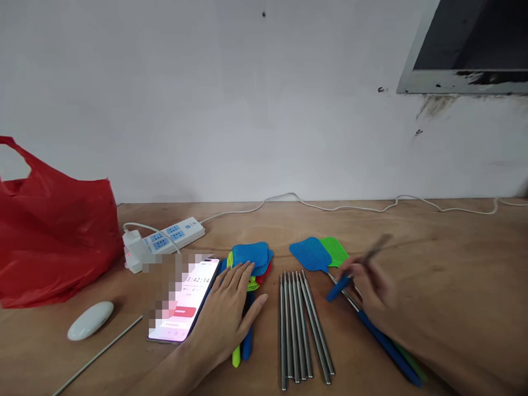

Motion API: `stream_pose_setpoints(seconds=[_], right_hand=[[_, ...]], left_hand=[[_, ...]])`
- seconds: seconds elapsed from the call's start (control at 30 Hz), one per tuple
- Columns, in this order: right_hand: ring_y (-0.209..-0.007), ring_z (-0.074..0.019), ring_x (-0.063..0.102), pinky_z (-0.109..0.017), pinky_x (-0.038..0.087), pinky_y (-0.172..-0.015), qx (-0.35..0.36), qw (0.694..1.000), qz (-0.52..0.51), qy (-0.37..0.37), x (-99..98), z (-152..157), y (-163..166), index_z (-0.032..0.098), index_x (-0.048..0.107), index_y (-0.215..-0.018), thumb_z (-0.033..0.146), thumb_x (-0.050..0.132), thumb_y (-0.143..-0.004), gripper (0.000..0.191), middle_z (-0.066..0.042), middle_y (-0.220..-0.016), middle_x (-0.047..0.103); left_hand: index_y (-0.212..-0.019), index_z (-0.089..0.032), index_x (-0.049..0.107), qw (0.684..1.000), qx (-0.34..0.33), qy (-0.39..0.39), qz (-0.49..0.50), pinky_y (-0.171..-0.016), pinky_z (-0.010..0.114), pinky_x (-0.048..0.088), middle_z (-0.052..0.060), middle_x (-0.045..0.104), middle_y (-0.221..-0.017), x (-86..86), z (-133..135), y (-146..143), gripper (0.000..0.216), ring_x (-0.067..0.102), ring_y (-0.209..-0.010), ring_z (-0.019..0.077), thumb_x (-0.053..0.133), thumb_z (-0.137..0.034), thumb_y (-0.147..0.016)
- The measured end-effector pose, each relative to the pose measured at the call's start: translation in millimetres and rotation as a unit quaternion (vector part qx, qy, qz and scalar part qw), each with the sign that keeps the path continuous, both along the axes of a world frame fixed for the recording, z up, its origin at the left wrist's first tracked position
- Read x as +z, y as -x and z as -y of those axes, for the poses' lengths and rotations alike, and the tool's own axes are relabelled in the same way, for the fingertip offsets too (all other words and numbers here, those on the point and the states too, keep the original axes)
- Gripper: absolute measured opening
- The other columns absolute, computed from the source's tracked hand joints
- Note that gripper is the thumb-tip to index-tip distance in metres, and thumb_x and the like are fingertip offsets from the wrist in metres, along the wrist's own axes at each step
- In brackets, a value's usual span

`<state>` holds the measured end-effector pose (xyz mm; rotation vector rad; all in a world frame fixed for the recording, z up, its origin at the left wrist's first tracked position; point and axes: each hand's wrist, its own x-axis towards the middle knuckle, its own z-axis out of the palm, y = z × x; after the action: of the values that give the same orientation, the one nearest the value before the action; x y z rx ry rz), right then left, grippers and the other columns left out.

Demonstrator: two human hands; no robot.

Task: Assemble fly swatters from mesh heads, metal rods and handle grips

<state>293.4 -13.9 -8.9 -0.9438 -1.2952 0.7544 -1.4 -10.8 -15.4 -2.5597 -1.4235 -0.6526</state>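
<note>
Nearest, steel rods (299, 330) lie between the hands, long axes running away from the person, the rightmost slanted; the left thumb is closer to them than the right fingers. The left hand (225, 311), thumb splayed, rests flat over piled swatters (249, 254), beside the phone (187, 305). The right hand (369, 283), blurred, pinches a blue-ended stick (339, 289), tilted above the shafts of a blue swatter (311, 254) and a green one (334, 251). Farther back is a power strip (192, 231).

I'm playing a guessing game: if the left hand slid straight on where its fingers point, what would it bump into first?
Probably the blue fly swatter head. The left hand overlaps its near edge in this view, though I can't tell whether they touch.
</note>
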Motion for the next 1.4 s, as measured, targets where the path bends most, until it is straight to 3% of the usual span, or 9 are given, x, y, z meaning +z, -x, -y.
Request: stream_pose_setpoints(seconds=[0.1,0.17,0.43,0.73,0.87,0.97,1.1,1.4], right_hand=[[-0.059,-0.0157,0.054,-0.028,0.045,-0.053,0.082,0.988,0.118,0.058,-3.9,-6,2,0.023,0.063,-0.087,0.049,0.052,-0.097,0.030,-0.003,-0.075,0.064],[-0.057,-0.0140,0.053,-0.026,0.045,-0.052,0.106,0.982,0.139,0.068,-6.1,-9,5,0.022,0.063,-0.090,0.050,0.051,-0.097,0.031,-0.002,-0.075,0.064],[-0.057,-0.0128,0.053,-0.024,0.046,-0.052,0.090,0.985,0.135,0.062,-8.2,-9,6,0.022,0.063,-0.092,0.049,0.049,-0.098,0.031,-0.002,-0.076,0.063],[-0.061,-0.0157,0.057,-0.027,0.046,-0.055,0.085,0.983,0.157,0.044,-8.1,-7,5,0.023,0.064,-0.091,0.046,0.049,-0.099,0.029,-0.002,-0.075,0.065],[-0.069,-0.0179,0.061,-0.029,0.048,-0.065,0.074,0.976,0.203,0.017,-9.8,-7,3,0.024,0.062,-0.083,0.042,0.047,-0.100,0.029,-0.002,-0.074,0.064],[-0.071,-0.0183,0.061,-0.030,0.047,-0.070,0.073,0.969,0.235,0.004,-11.2,-6,0,0.024,0.062,-0.082,0.039,0.048,-0.100,0.027,-0.002,-0.074,0.064],[-0.069,-0.0181,0.061,-0.030,0.048,-0.067,0.082,0.970,0.231,0.012,-11.4,-5,-1,0.024,0.063,-0.082,0.040,0.048,-0.100,0.028,-0.002,-0.076,0.065],[-0.065,-0.0168,0.058,-0.029,0.047,-0.063,0.081,0.971,0.225,0.012,-11.5,-5,0,0.024,0.062,-0.082,0.039,0.046,-0.101,0.028,-0.002,-0.075,0.065]], left_hand=[[-0.139,-0.016,0.046,1.000,0.005,0.003,0.008,-0.101,0.054,0.045,0.015,0.062,-0.133,1.5,0,0,0.049,0.057,-0.123,0.0328,0.044,-0.046,-0.101],[-0.134,-0.017,0.051,1.000,0.003,-0.003,0.014,-0.098,0.054,0.046,0.013,0.065,-0.127,5.0,0,0,0.041,0.059,-0.117,0.0327,0.046,-0.042,-0.101],[-0.114,-0.018,0.061,0.999,-0.003,-0.048,-0.011,-0.080,0.048,0.051,0.011,0.065,-0.107,8.2,-1,3,0.023,0.063,-0.095,0.0311,0.049,-0.025,-0.096],[-0.099,-0.019,0.059,0.997,-0.018,-0.072,-0.025,-0.072,0.041,0.047,0.007,0.067,-0.094,10.5,-4,3,0.023,0.063,-0.082,0.0269,0.038,-0.011,-0.097],[-0.089,-0.020,0.056,0.996,-0.029,-0.088,0.001,-0.070,0.039,0.045,0.003,0.066,-0.081,15.8,-2,5,0.025,0.060,-0.074,0.0244,0.034,-0.010,-0.098],[-0.096,-0.020,0.059,0.996,-0.037,-0.083,0.013,-0.076,0.040,0.048,0.005,0.070,-0.092,17.8,-3,6,0.022,0.064,-0.083,0.0255,0.038,-0.012,-0.097],[-0.119,-0.019,0.059,0.997,-0.045,-0.057,0.013,-0.089,0.046,0.051,0.010,0.070,-0.116,12.9,-6,5,0.029,0.066,-0.104,0.0299,0.050,-0.020,-0.091],[-0.119,-0.021,0.061,0.997,-0.010,-0.082,-0.016,-0.077,0.041,0.057,0.009,0.070,-0.108,3.6,-12,11,0.031,0.068,-0.095,0.0283,0.044,-0.016,-0.094]])
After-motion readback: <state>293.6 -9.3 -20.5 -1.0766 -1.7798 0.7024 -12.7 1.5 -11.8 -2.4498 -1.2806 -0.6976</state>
